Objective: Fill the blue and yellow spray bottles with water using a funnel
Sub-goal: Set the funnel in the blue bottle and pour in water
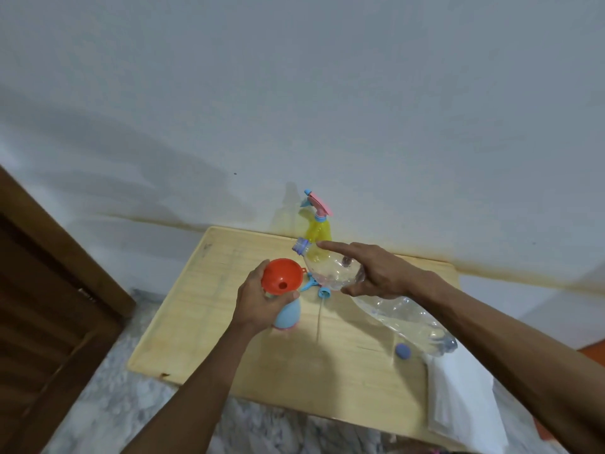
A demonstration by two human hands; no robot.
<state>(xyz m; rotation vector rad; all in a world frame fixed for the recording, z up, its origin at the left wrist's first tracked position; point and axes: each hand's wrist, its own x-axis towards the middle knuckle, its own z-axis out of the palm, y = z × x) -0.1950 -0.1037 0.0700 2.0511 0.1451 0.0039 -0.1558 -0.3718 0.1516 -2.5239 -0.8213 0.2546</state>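
An orange funnel (282, 276) sits in the neck of the blue spray bottle (288, 315), which stands on the wooden table (203, 316). My left hand (262, 298) grips the bottle's neck just under the funnel. My right hand (376, 271) holds a large clear water bottle (330, 268) tilted, its uncapped mouth up and left, just right of the funnel; the forefinger lies straight along it. The yellow spray bottle (319, 229) stands at the table's back edge with its pink and blue sprayer head on. The blue bottle's sprayer head (322, 291) with its tube lies on the table.
A small blue cap (402, 351) lies on the table at the right. A white cloth or paper (465, 398) hangs over the right front corner. A white wall rises behind the table, a brown wooden door (49, 306) stands at the left, and marbled floor lies below.
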